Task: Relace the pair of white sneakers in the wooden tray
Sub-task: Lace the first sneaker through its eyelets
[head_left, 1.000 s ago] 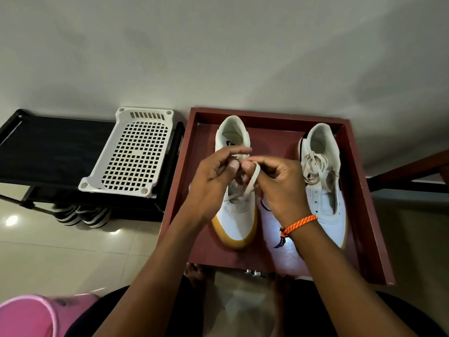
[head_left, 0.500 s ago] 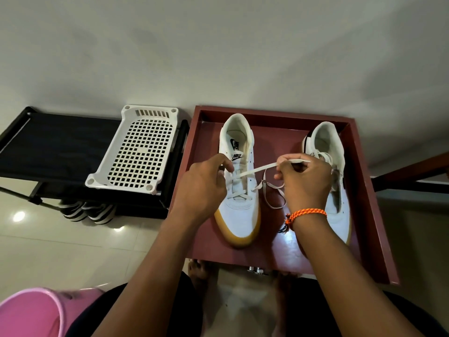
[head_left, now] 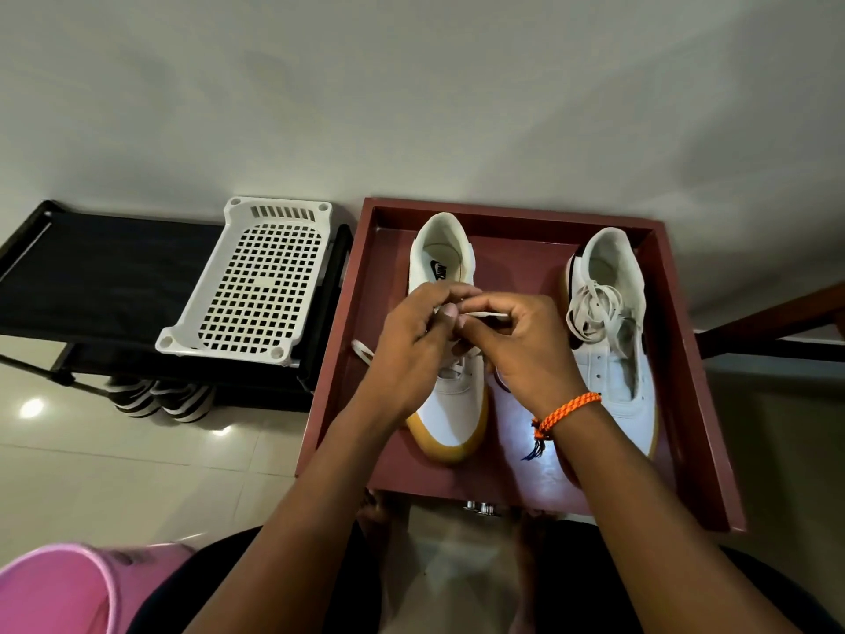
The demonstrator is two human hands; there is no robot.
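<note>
Over left sneaker [head_left: 446, 359], tray [head_left: 686, 359]: lacing mid-way.
Left hand [head_left: 411, 340] and right hand [head_left: 526, 345] pinch lace [head_left: 484, 315]; next eyelet likely needs threading.

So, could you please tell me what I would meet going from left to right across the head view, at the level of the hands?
Black rack → white basket → tray rim → left hand → right hand → unlaced sneaker → tray's right wall.
</note>
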